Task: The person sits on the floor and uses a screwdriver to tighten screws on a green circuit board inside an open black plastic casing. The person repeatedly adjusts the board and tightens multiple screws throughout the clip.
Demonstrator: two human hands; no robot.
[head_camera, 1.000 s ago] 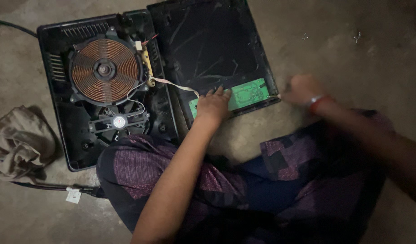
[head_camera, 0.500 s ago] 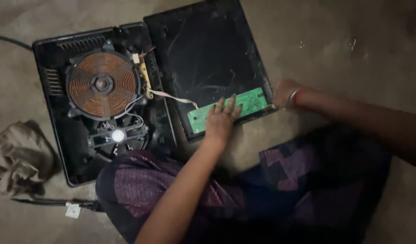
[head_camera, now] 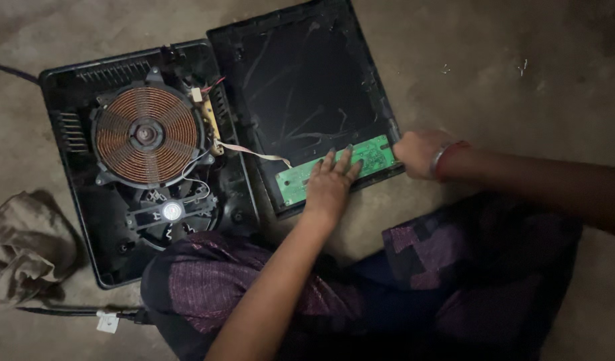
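An opened induction cooker lies on the floor. Its black base (head_camera: 87, 220) shows a copper coil (head_camera: 147, 134) and a fan (head_camera: 170, 212). The glass top cover (head_camera: 300, 87) is flipped over beside the base, joined to it by a ribbon cable (head_camera: 254, 152). A green circuit board (head_camera: 297, 182) sits along the cover's near edge. My left hand (head_camera: 331, 186) rests flat on the board, fingers spread. My right hand (head_camera: 417, 152) is closed around the cover's near right corner, by the board's end.
A crumpled brown cloth (head_camera: 23, 244) lies left of the base. A black power cord with a white tag (head_camera: 107, 321) runs along the floor near my knee. My legs in purple patterned cloth (head_camera: 421, 267) fill the lower frame. Bare concrete floor (head_camera: 521, 67) surrounds everything.
My right hand has moved left from beside the cover onto its near right corner. My left hand has stayed on the green board. The view has shifted slightly.
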